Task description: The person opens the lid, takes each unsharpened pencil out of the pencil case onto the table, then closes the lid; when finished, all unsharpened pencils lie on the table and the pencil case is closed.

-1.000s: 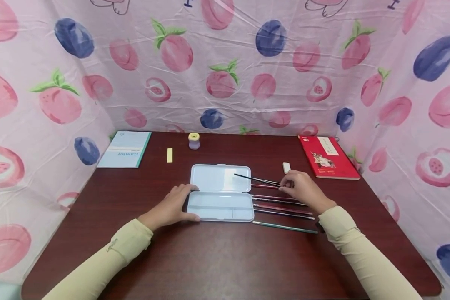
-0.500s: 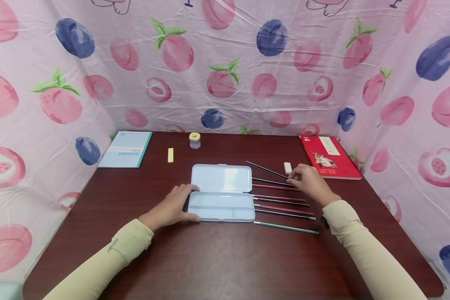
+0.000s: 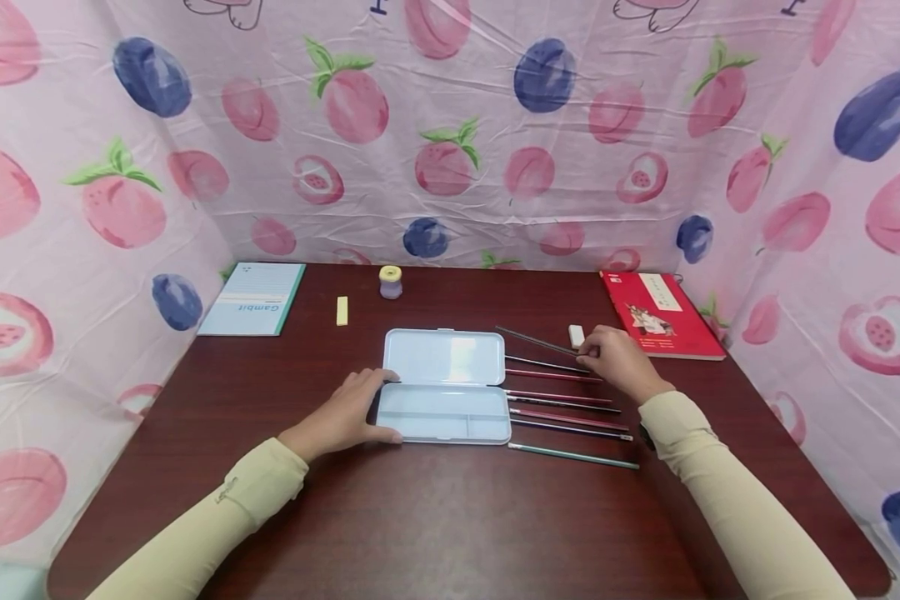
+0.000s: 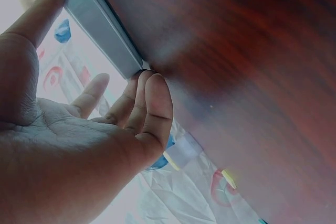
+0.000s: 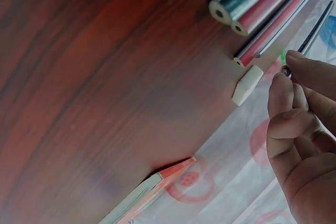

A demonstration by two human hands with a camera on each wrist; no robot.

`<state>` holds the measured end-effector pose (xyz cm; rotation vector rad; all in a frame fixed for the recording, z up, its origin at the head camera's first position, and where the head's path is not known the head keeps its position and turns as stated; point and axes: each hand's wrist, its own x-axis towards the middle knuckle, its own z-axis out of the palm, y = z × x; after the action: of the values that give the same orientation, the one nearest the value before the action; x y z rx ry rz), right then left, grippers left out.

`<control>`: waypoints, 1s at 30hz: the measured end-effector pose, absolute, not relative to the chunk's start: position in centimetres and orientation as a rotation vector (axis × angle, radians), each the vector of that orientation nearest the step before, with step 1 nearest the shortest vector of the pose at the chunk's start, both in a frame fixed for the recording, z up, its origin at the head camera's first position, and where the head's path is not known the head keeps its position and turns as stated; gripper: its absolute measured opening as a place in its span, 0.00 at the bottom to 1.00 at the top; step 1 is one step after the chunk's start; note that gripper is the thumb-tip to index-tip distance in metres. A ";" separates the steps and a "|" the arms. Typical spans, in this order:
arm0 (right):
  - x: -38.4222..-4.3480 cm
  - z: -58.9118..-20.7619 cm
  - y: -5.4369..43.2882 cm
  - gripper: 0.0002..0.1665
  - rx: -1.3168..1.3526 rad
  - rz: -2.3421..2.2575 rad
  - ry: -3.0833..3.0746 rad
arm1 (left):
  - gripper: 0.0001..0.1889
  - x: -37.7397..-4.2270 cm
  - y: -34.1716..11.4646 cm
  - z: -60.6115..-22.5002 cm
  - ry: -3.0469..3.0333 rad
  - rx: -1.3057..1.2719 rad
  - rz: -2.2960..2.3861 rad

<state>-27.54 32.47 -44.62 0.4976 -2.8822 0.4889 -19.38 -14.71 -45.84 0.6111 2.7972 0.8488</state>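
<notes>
An open pale blue pencil case [image 3: 444, 385] lies at the middle of the dark wooden table [image 3: 435, 517]. My left hand [image 3: 347, 410] rests against its left end, fingers relaxed along the case's edge [image 4: 100, 19]. My right hand [image 3: 610, 357] pinches the end of a thin dark pencil [image 3: 534, 340], which it holds just above the table to the right of the lid; the pinch on the pencil [image 5: 310, 35] shows in the right wrist view. Several more pencils [image 3: 566, 408] lie in a row right of the case. A white eraser [image 3: 576, 336] sits beside my right hand.
A teal-edged notebook [image 3: 253, 298] lies at the far left, a red book [image 3: 660, 315] at the far right. A yellow eraser [image 3: 341, 310] and a small yellow-capped jar [image 3: 390, 282] stand behind the case. Fruit-patterned pink sheeting walls the table on three sides.
My right hand has carried the dark pencil from over the case lid back to the right, near the white eraser. The left hand has stayed put.
</notes>
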 end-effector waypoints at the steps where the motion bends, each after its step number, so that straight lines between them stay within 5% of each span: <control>1: -27.6 -44.6 32.4 0.05 0.501 0.481 -2.887 | 0.47 -19.4 -14.7 -45.8 2.796 0.611 0.849; 30: -28.2 -45.3 31.5 0.07 0.484 0.358 -2.999 | 0.47 -19.4 -14.8 -45.8 2.796 0.604 0.846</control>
<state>-28.22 31.50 -45.34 0.4837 -2.9993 0.3575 -19.36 -14.81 -45.83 0.6043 2.7957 0.8464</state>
